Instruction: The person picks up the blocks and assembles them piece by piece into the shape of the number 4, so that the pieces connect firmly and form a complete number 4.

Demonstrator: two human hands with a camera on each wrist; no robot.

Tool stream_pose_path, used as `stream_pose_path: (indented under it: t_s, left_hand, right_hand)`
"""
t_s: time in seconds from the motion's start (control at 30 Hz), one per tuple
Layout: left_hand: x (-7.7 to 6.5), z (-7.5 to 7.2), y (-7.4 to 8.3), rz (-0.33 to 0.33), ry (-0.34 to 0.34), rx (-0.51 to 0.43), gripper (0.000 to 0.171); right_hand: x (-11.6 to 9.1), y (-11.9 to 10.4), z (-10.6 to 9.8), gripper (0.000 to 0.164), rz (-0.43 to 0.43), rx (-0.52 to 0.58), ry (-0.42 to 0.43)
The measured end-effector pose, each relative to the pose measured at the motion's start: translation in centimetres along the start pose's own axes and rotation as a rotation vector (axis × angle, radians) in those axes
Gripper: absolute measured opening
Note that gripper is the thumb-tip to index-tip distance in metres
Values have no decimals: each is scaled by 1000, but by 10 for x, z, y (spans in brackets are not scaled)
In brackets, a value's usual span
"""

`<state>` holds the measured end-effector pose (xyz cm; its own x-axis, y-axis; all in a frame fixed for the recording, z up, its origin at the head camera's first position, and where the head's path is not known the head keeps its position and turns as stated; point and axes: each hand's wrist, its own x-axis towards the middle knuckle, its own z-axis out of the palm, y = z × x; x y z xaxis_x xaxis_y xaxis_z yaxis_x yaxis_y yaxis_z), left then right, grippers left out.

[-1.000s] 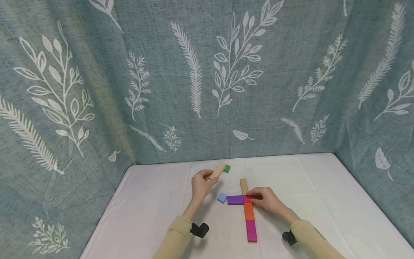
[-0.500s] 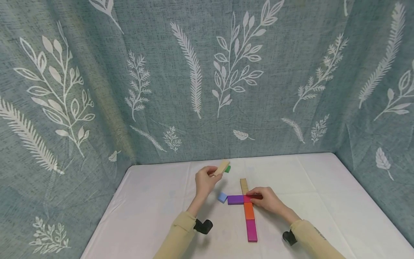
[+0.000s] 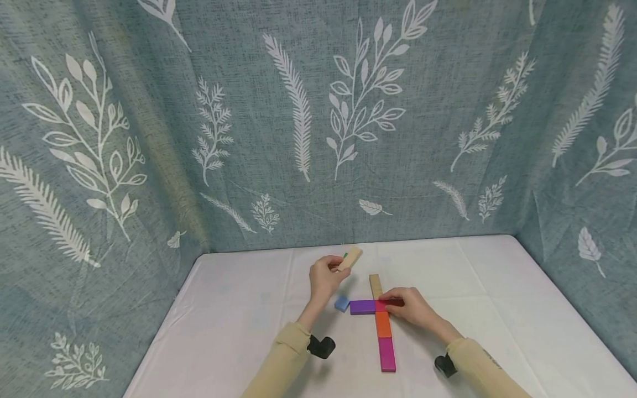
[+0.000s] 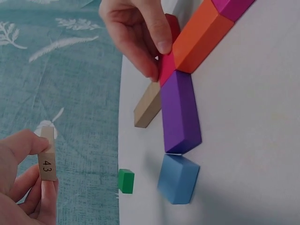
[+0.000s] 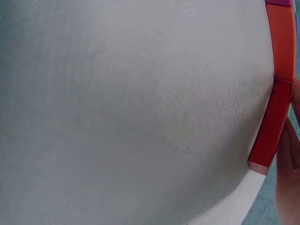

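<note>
Raised over the back of the table, my left hand (image 3: 323,281) pinches a plain wooden block (image 3: 353,257) between thumb and fingers. The left wrist view shows the number 43 on that block's end. My right hand (image 3: 414,307) grips a red block (image 5: 273,126) where a cross of blocks meets, thumb on one side and fingers on the other. From there a purple block (image 3: 363,307) extends left and a tan block (image 3: 375,286) points away. An orange block (image 3: 383,324) and a magenta block (image 3: 387,354) run toward me. The right hand partly covers the red block.
A small blue block (image 3: 342,303) lies at the purple block's left end. Farther back, a green block (image 4: 126,181) is mostly hidden behind the left hand in the head view. A leaf-patterned curtain (image 3: 318,138) borders the white table (image 3: 224,320).
My left hand has moved rightward with the wooden block, which now overlaps the green block in the head view. The right hand stays on the red block.
</note>
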<state>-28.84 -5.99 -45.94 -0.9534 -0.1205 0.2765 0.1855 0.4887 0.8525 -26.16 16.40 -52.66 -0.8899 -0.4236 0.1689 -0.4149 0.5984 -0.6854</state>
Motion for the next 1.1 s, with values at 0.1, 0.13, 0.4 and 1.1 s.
stream_pose_path:
  t_s: [0.1,0.13,0.4,1.1]
  left_hand:
    - [-1,4,-1,-20,-22,13,23]
    - [-1,5,-2,-25,-25,18,23]
    - [-6,12,-8,-67,-31,35,22]
    - [-16,30,-31,-167,-18,114,21]
  right_hand:
    - [0,1,0,23,6,4,-1]
    - [0,1,0,23,7,5,-2]
    - [1,1,-1,23,4,5,-3]
    - [2,1,-2,23,-1,10,-4]
